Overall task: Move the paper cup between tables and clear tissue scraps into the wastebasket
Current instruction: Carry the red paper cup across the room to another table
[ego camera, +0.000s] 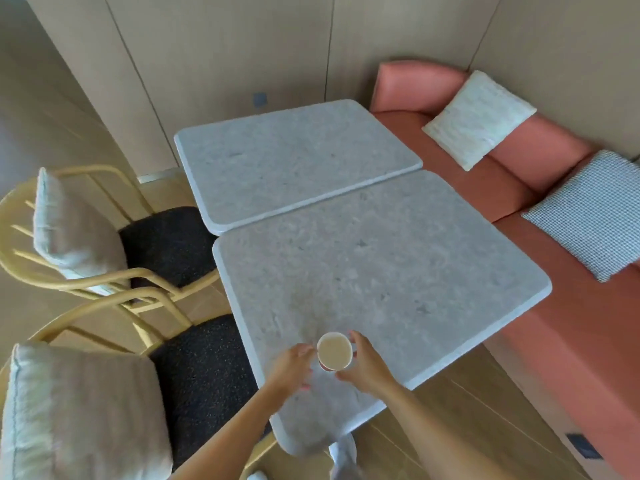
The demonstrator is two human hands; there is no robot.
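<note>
A white paper cup [334,351] with a pale inside stands upright near the front edge of the near grey stone table [398,271]. My right hand [367,367] grips the cup from the right, fingers behind it and thumb in front. On the cup's left, my left hand [292,368] has relaxed fingers whose tips reach the rim. A second grey table [294,157] adjoins the first at the far side. No tissue scraps or wastebasket show in this view.
Two wooden chairs with dark seats and pale cushions [76,233] stand left of the tables. A salmon sofa [540,216] with a white pillow [479,119] and a checked pillow [588,216] runs along the right. Wooden floor shows below.
</note>
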